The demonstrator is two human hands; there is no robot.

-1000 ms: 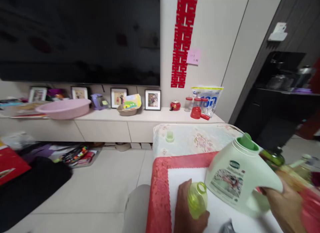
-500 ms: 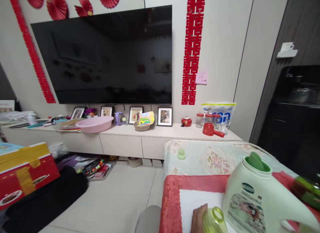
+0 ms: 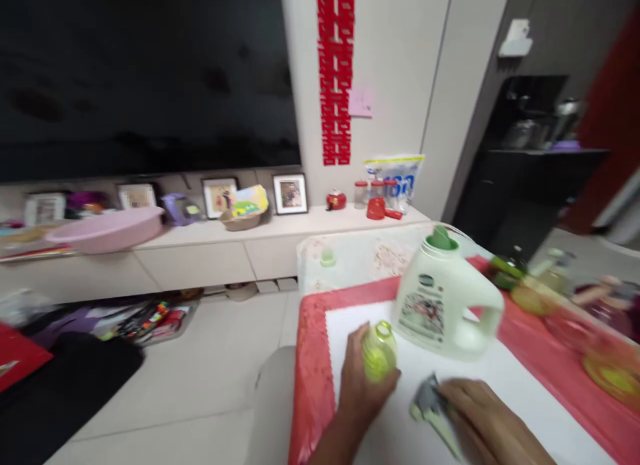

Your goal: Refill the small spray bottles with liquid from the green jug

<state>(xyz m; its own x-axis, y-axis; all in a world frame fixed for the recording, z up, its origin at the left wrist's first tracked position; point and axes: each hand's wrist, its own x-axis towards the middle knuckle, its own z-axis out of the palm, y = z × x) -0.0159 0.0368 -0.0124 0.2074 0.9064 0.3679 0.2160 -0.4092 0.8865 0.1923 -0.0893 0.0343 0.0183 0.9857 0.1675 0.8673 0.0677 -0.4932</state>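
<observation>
Two hands, left hand [image 3: 363, 378] still gripping bottle [image 3: 379, 350], right hand [image 3: 483, 415] released jug [image 3: 443, 304], now touching pouch [image 3: 430, 406]

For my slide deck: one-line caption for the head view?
Left hand grips a small green bottle beside a detergent jug; right hand touches a grey packet.

L hand [image 3: 364, 375] low centre, forearm coming up from bottom edge, wrist about straight, back of hand twd camera, fingers curled in a closed wrap w/ thumb side up. R hand [image 3: 480, 412] lower right, forearm running off bottom-right corner, palm down, fingers stretched fwd & slightly bent, tips pressed down flat. Hands near each other, not touching; both blurred, finger detail unclear
</observation>
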